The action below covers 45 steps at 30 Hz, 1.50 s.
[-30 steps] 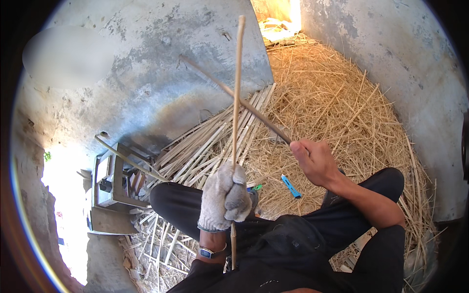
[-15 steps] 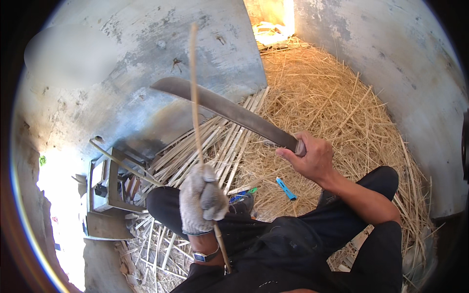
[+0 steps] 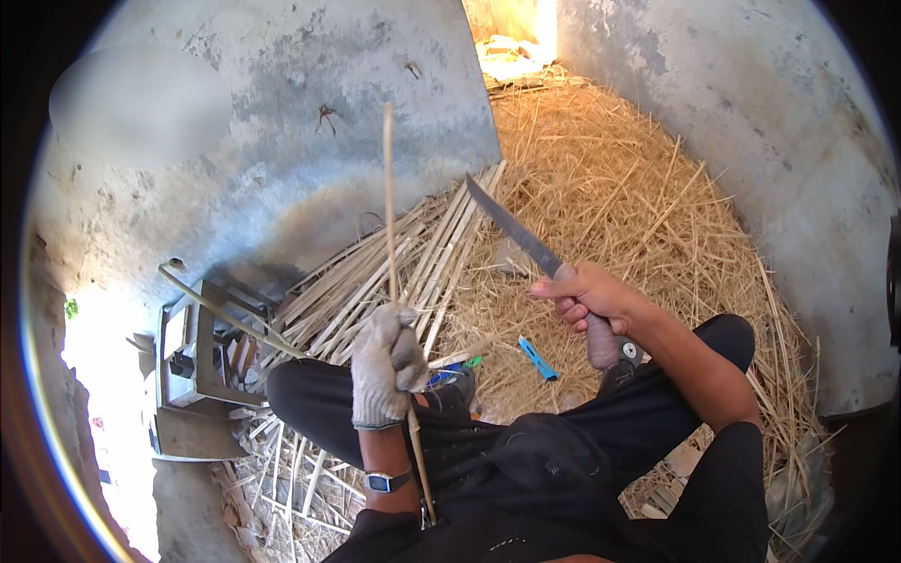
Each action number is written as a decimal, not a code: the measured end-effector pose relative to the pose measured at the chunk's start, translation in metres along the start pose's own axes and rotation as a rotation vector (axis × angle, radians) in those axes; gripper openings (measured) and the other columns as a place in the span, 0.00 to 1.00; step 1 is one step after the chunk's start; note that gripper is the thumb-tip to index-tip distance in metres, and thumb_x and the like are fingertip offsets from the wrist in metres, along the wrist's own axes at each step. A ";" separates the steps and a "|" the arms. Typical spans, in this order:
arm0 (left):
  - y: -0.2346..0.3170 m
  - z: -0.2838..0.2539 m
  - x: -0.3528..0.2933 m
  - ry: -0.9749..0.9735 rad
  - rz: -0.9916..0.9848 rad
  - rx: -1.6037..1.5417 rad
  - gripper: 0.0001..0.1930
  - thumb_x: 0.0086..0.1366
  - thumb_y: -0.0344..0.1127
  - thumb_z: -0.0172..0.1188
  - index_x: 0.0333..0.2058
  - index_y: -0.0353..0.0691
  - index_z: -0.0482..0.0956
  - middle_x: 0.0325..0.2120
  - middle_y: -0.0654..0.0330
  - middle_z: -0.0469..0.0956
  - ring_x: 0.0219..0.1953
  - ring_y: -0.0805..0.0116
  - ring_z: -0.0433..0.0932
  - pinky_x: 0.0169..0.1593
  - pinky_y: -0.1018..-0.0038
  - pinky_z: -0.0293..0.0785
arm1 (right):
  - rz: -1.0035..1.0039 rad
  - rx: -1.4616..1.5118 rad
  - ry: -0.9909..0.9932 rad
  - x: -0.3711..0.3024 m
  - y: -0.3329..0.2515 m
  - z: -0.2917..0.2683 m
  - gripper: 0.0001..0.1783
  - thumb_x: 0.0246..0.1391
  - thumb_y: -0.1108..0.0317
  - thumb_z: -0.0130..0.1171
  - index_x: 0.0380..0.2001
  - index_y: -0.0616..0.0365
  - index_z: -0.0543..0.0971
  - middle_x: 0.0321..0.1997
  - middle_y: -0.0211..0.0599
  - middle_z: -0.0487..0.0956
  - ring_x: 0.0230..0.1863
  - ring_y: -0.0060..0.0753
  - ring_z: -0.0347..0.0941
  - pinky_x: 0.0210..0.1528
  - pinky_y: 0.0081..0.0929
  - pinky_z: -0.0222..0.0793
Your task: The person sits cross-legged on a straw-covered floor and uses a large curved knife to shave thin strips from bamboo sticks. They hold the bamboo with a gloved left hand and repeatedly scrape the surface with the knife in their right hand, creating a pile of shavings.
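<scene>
My left hand [image 3: 385, 366], in a grey work glove, grips a long thin bamboo strip [image 3: 389, 197] that stands nearly upright over my lap. My bare right hand [image 3: 591, 300] holds the handle of a long knife [image 3: 511, 230]. The blade points up and to the left, away from me, and is apart from the strip. I sit with both legs in black trousers [image 3: 526, 450]. A watch sits on my left wrist.
A pile of split bamboo strips [image 3: 375, 281] lies against the grey concrete wall [image 3: 310, 141] ahead. Straw shavings [image 3: 619, 197] cover the floor to the right. A metal box with tools [image 3: 192, 361] stands at my left. A blue object [image 3: 539, 358] lies on the straw.
The knife has pulled back to the right, off the strip, with its blade now pointing up-left. My left hand has turned the strip more upright.
</scene>
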<state>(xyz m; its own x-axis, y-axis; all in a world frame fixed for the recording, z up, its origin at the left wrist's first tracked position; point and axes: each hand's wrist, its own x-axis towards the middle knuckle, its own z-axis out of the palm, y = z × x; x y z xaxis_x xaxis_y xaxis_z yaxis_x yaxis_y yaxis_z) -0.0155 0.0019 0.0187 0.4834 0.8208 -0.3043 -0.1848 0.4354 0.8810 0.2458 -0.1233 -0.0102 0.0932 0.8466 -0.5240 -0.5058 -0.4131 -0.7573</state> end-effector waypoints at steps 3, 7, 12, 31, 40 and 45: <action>-0.008 0.019 0.004 -0.064 -0.077 0.184 0.13 0.72 0.44 0.54 0.42 0.39 0.77 0.10 0.74 0.55 0.07 0.81 0.50 0.11 0.79 0.46 | -0.072 -0.072 0.029 0.003 0.005 -0.001 0.22 0.57 0.64 0.67 0.48 0.61 0.70 0.16 0.18 0.62 0.12 0.11 0.56 0.14 0.15 0.55; -0.019 0.031 0.010 -0.163 -0.088 0.292 0.20 0.73 0.47 0.54 0.51 0.36 0.76 0.11 0.75 0.54 0.08 0.83 0.50 0.12 0.81 0.46 | -0.128 0.039 -0.145 -0.013 0.003 0.017 0.33 0.58 0.65 0.65 0.62 0.62 0.63 0.15 0.18 0.60 0.11 0.11 0.56 0.14 0.16 0.55; -0.011 0.028 0.005 -0.280 -0.165 0.017 0.22 0.76 0.48 0.45 0.55 0.35 0.71 0.11 0.75 0.52 0.08 0.84 0.50 0.11 0.81 0.47 | -0.142 0.030 -0.140 -0.030 -0.002 0.034 0.22 0.59 0.65 0.62 0.54 0.63 0.72 0.15 0.20 0.62 0.11 0.13 0.59 0.14 0.18 0.57; 0.055 -0.031 0.006 -0.377 0.013 -0.364 0.15 0.78 0.41 0.37 0.40 0.40 0.72 0.10 0.76 0.52 0.05 0.85 0.49 0.05 0.82 0.44 | -0.657 -0.643 -0.044 -0.014 0.016 0.031 0.15 0.52 0.60 0.71 0.28 0.59 0.77 0.17 0.27 0.73 0.13 0.21 0.66 0.17 0.24 0.62; 0.005 0.002 -0.021 -0.411 -0.343 -0.444 0.14 0.77 0.37 0.35 0.41 0.38 0.70 0.09 0.76 0.47 0.04 0.84 0.46 0.06 0.81 0.41 | -0.920 -1.348 0.283 -0.004 0.015 0.035 0.18 0.42 0.55 0.73 0.26 0.55 0.78 0.16 0.42 0.76 0.19 0.49 0.76 0.25 0.40 0.72; -0.012 0.011 -0.030 -0.362 -0.335 -0.307 0.16 0.77 0.46 0.41 0.40 0.40 0.72 0.09 0.73 0.50 0.04 0.81 0.48 0.07 0.80 0.43 | -0.838 -1.469 0.348 0.013 0.031 0.017 0.13 0.33 0.62 0.69 0.21 0.55 0.78 0.16 0.44 0.76 0.19 0.50 0.76 0.25 0.43 0.72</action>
<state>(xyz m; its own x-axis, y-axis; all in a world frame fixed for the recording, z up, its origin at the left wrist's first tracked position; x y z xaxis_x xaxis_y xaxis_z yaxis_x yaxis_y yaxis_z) -0.0187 -0.0325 0.0210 0.8101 0.4646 -0.3577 -0.1848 0.7813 0.5962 0.2165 -0.1190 -0.0339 0.1676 0.9497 0.2647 0.8987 -0.0368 -0.4370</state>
